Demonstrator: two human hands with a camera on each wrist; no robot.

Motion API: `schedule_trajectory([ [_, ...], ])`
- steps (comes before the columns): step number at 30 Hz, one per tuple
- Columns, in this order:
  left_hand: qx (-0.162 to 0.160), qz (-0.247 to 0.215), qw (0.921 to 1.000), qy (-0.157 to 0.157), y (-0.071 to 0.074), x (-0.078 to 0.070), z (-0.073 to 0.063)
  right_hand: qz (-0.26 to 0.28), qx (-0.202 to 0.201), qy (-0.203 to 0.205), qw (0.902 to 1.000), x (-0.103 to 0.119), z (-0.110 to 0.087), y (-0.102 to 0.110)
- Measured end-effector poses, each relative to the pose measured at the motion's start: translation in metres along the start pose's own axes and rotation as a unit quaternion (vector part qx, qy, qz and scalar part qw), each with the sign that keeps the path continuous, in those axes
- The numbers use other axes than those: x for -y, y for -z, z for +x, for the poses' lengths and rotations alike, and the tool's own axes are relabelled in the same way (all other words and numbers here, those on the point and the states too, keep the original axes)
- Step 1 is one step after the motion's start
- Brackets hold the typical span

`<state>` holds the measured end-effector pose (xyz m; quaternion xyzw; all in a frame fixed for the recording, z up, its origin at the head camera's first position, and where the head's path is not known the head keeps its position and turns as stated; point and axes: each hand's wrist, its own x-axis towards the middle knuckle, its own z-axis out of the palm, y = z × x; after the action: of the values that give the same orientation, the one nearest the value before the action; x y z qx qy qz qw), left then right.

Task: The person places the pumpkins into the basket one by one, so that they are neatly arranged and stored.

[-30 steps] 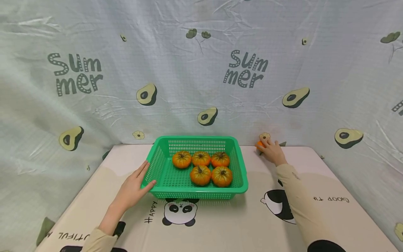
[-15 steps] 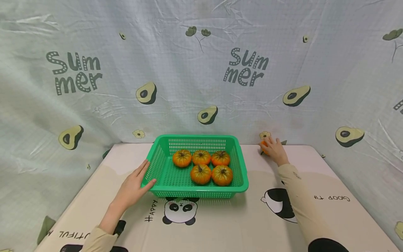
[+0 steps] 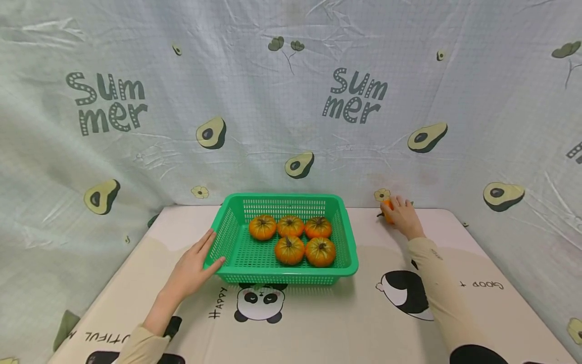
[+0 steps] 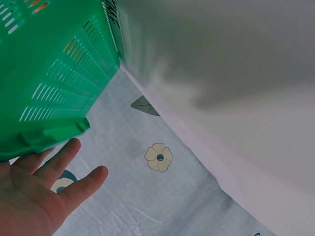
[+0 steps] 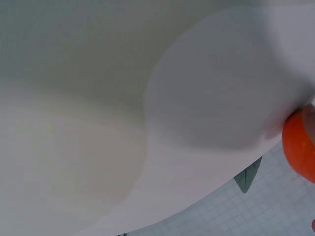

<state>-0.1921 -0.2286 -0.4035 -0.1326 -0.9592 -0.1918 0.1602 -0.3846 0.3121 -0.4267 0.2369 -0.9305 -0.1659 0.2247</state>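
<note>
My left hand (image 3: 190, 267) rests against the left side of a green plastic basket (image 3: 286, 272), fingers fairly straight and thumb near the front corner. In the left wrist view, spread fingers (image 4: 58, 164) touch the basket's rim (image 4: 54, 140). Several small orange pumpkins (image 3: 262, 228) sit in the basket, toward its middle and right. At the table's back right, my right hand (image 3: 405, 218) grips another orange pumpkin (image 3: 388, 211), which lies tilted with its stem pointing left. The right wrist view shows only part of this pumpkin (image 5: 298, 145) at the edge; most of the hand is out of frame.
The table (image 3: 327, 323) has a light cover printed with a panda and lettering. A pale cloth (image 3: 254, 101) with avocado prints hangs close behind the table's back edge and along both sides.
My right hand has shifted a little to the right along the back edge, the pumpkin moving with it. The left hand and the basket have stayed in place.
</note>
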Motion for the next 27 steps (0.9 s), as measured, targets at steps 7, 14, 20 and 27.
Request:
schedule_trajectory([
  [7,-0.003,-0.001,1.0,-0.002,0.0001,0.0016,0.001,0.021,-0.037,-0.016,0.999,-0.0058,-0.0031,-0.0043],
  [14,-0.002,-0.003,1.0,-0.001,-0.0006,0.0009,0.0001,0.061,-0.039,-0.029,0.997,-0.0044,-0.0061,-0.0046],
  [20,-0.003,-0.004,1.0,0.001,0.0,-0.0002,0.0002,0.058,-0.013,-0.046,0.9972,-0.0015,-0.004,-0.0007],
  [27,-0.001,-0.003,1.0,0.003,0.0005,0.0001,0.0,0.035,-0.023,-0.054,0.9977,0.0022,-0.0052,-0.0026],
])
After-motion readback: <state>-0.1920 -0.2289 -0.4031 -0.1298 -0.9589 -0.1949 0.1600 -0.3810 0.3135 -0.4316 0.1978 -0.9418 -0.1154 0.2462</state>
